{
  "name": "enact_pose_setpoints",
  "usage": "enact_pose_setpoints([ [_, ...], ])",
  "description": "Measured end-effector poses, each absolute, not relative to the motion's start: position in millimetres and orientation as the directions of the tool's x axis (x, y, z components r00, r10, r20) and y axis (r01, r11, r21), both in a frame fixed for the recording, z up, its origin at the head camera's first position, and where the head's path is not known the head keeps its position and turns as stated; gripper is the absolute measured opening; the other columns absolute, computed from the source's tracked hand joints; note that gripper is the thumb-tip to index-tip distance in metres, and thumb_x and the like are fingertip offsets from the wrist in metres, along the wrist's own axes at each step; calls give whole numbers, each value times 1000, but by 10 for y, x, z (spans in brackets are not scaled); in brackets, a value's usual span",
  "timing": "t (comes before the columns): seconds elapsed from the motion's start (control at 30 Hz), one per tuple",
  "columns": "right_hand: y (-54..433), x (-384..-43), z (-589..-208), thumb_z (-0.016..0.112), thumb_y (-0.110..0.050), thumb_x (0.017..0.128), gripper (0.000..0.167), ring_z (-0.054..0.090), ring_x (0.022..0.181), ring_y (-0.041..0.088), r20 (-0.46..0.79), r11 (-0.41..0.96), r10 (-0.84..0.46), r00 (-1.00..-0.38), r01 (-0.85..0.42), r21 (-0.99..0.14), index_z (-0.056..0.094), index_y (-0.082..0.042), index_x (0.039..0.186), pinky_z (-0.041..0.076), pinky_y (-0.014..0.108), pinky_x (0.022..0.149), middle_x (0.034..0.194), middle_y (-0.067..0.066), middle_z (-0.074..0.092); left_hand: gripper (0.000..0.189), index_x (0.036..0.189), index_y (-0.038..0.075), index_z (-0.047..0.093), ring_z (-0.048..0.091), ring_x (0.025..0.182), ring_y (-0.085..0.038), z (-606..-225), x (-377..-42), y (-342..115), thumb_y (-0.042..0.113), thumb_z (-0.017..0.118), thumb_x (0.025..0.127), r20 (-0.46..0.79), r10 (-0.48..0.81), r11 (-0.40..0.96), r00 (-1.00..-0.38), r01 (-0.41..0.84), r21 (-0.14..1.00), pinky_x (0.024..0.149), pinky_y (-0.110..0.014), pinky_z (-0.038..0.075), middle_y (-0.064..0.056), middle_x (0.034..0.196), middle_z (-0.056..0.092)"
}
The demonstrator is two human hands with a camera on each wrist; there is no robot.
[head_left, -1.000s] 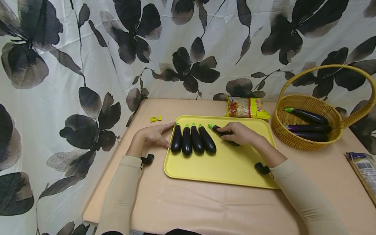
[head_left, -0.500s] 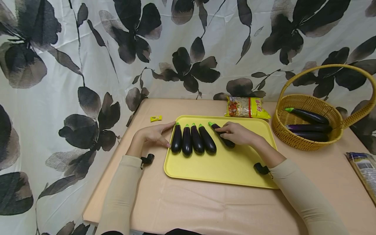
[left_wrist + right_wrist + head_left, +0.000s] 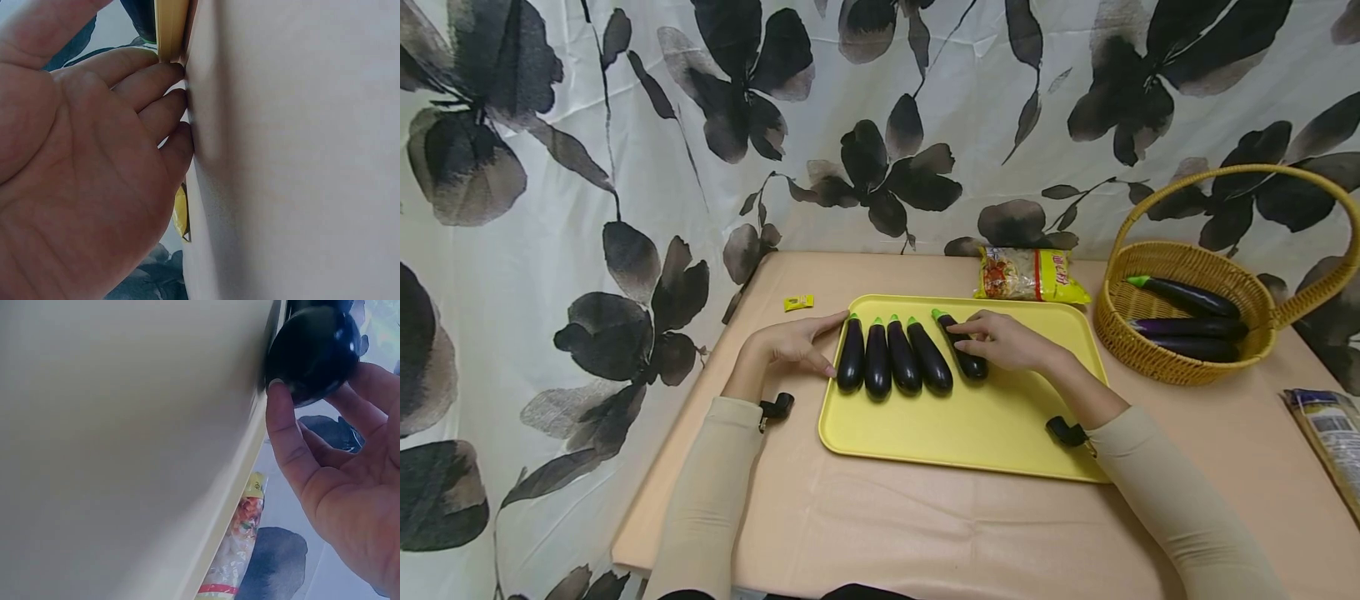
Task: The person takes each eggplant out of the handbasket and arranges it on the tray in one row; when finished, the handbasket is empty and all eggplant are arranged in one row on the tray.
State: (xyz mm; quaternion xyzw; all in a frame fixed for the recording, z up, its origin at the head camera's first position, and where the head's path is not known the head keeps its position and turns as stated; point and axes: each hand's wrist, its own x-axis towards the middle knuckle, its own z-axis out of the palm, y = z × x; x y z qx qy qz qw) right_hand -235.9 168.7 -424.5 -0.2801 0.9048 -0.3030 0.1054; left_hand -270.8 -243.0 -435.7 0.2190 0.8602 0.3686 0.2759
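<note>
Several dark purple eggplants [image 3: 877, 362] with green stems lie side by side on the left half of a yellow tray [image 3: 955, 433]. Just right of that row lies another eggplant [image 3: 973, 367], slightly tilted, its stem end at the far side. My right hand [image 3: 1011, 340] holds this one lightly, with the thumb on its near side and the fingers over it; the right wrist view shows the thumb against its rounded end. My left hand [image 3: 786, 343] rests at the tray's left rim, fingers extended, fingertips against the tray edge [image 3: 172, 28] in the left wrist view.
A wicker basket [image 3: 1183, 371] with a tall handle stands to the right, with 3 eggplants inside. A yellow food packet [image 3: 1026, 275] lies behind the tray. A small yellow packet [image 3: 798, 302] sits back left. Another package [image 3: 1326, 433] is at the right edge.
The eggplant under my right hand has swung its rounded end leftward, toward the row. The right fingers have moved slightly with it and loosened a little. The left hand has stayed in place.
</note>
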Motion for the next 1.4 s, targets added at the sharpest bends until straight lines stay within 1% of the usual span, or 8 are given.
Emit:
enact_pose_setpoints([
  [0.23, 1692, -2350, -4237, 64, -24, 105, 41, 58, 95, 21, -4, 636, -588, -809, -459, -621, 64, -14, 144, 48, 34, 78, 128, 14, 63, 126, 169, 18, 16, 3, 162, -19, -4367, -2714, -2428, 25, 97, 73, -312, 581, 631, -752, 174, 756, 133, -45, 6, -1, 176, 12],
  [0.47, 1783, -2322, -4115, 64, -29, 105, 44, 61, 107, 24, 35, 631, -584, -811, -480, -610, 62, -15, 146, 50, 40, 86, 139, 14, 62, 125, 169, 18, 16, 4, 162, -20, -4366, -2717, -2426, 26, 97, 73, -311, 581, 636, -752, 182, 750, 133, -46, 7, -2, 176, 13],
  [0.77, 2077, -2164, -3814, 64, -31, 105, 48, 62, 116, 32, 156, 616, -552, -819, -527, -585, 58, -17, 150, 55, 48, 90, 146, 14, 56, 125, 169, 19, 17, 3, 162, -19, -4376, -2728, -2437, 24, 97, 73, -322, 571, 639, -755, 163, 751, 133, -46, 6, 0, 176, 12],
  [0.93, 2250, -2073, -3701, 64, -30, 105, 45, 56, 127, 33, 242, 611, -465, -851, -507, -608, 60, -22, 149, 51, 54, 92, 150, 11, 53, 125, 169, 20, 17, 3, 162, -20, -4370, -2721, -2437, 25, 97, 72, -322, 569, 643, -757, 166, 747, 133, -47, 6, 0, 176, 13],
  [1.17, 2451, -2005, -3629, 67, -25, 103, 43, 41, 145, 40, 339, 607, -361, -869, -495, -622, 63, -19, 145, 40, 69, 108, 151, 14, 54, 126, 169, 21, 17, 3, 162, -19, -4369, -2706, -2435, 24, 97, 72, -325, 566, 642, -758, 158, 750, 133, -46, 6, 1, 176, 12],
  [1.23, 2515, -1989, -3608, 67, -25, 103, 43, 46, 141, 36, 365, 625, -324, -873, -487, -610, 64, -20, 145, 45, 60, 105, 150, 13, 55, 126, 169, 21, 16, 3, 162, -19, -4373, -2705, -2439, 25, 97, 72, -323, 568, 644, -757, 164, 747, 133, -46, 6, 1, 176, 12],
  [1.3, 2588, -1985, -3596, 67, -23, 103, 42, 55, 129, 26, 399, 632, -297, -867, -492, -598, 64, -21, 145, 51, 40, 98, 147, 12, 57, 126, 169, 21, 16, 3, 162, -19, -4378, -2707, -2443, 26, 97, 72, -320, 569, 644, -757, 169, 746, 132, -46, 6, 1, 176, 12],
  [1.4, 2690, -1974, -3577, 66, -20, 103, 40, 58, 110, 6, 445, 644, -257, -858, -496, -582, 66, -21, 143, 45, 17, 83, 140, 9, 61, 126, 169, 20, 16, 3, 162, -19, -4386, -2711, -2446, 27, 97, 72, -316, 572, 645, -757, 176, 744, 133, -46, 7, 1, 176, 12],
])
